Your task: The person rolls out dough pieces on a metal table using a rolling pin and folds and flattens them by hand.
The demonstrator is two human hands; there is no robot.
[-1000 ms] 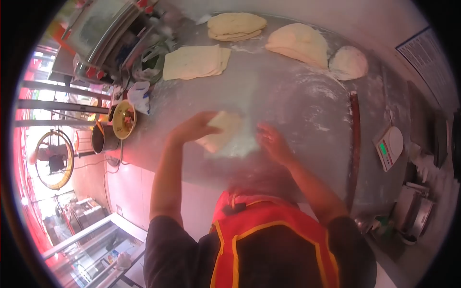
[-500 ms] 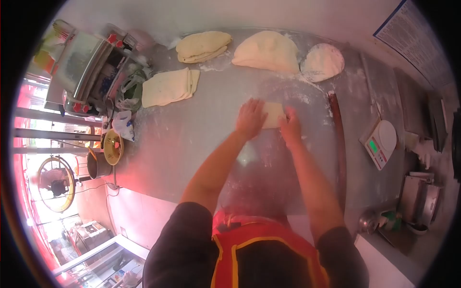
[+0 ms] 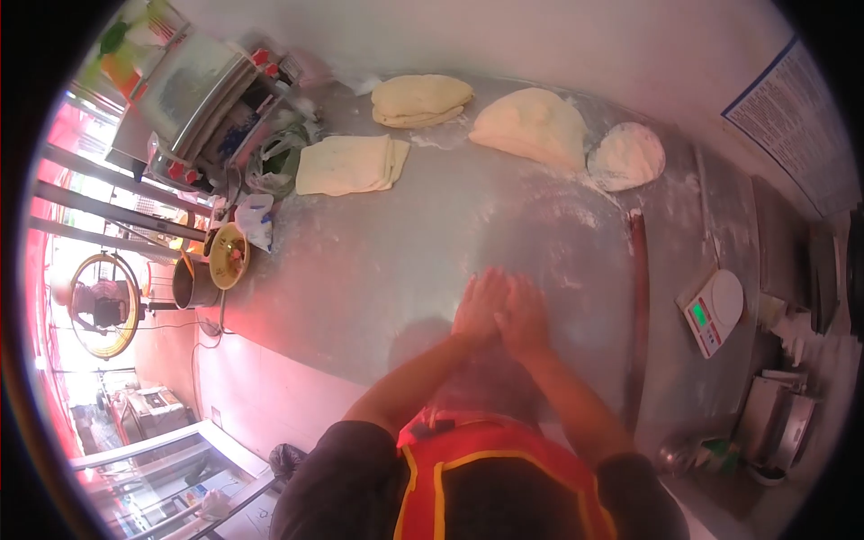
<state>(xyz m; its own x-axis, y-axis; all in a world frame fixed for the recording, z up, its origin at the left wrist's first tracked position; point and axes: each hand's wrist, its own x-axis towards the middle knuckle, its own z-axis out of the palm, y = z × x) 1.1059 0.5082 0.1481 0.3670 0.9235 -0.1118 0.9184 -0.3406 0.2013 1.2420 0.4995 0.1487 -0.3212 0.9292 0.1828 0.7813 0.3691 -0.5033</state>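
Note:
My left hand (image 3: 480, 309) and my right hand (image 3: 525, 317) press against each other, side by side, low over the metal worktop (image 3: 396, 261). Both have their fingers close together and pointing away from me. The small flat piece of dough they were handling is hidden beneath or between them. Farther off lie a folded slab of dough (image 3: 346, 166), a layered oval of dough (image 3: 420, 100), a large mound of dough (image 3: 531, 128) and a floury round of dough (image 3: 627, 157).
A long dark red-brown stick (image 3: 638, 315) runs along the right side of the worktop. Beyond it stands a white digital scale (image 3: 713, 315) with a green display. On the left are a yellow bowl (image 3: 229, 256), a pot (image 3: 193, 283) and plastic bags (image 3: 256, 220).
Both hands have come nearer my body and closed in on each other, and the small piece of dough has gone out of sight. The view has shifted slightly.

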